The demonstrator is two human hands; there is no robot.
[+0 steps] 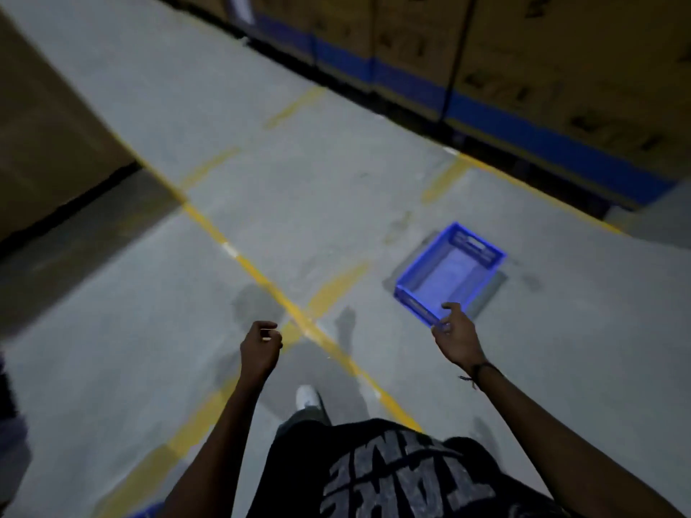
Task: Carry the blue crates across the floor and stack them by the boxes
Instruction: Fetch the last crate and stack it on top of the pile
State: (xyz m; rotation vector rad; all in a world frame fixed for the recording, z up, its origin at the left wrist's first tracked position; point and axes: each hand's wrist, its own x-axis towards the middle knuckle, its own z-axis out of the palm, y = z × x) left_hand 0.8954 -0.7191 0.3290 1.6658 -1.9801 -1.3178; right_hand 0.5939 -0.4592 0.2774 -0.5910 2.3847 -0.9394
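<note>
One empty blue plastic crate (448,272) sits on the grey floor at the right, a little way from the cardboard boxes (523,57) along the far right. My right hand (456,336) hangs in front of the crate's near corner, fingers loosely curled and apart, holding nothing. My left hand (260,347) is raised over the yellow floor line, fingers curled in, also with nothing in it. Whether the right hand touches the crate cannot be told; it looks nearer to the camera.
Yellow painted lines (261,282) cross the concrete floor. A large brown box or wall (48,136) stands at the left. The boxes at the right rest on a blue base (542,143). A white shoe (308,400) steps forward below my hands.
</note>
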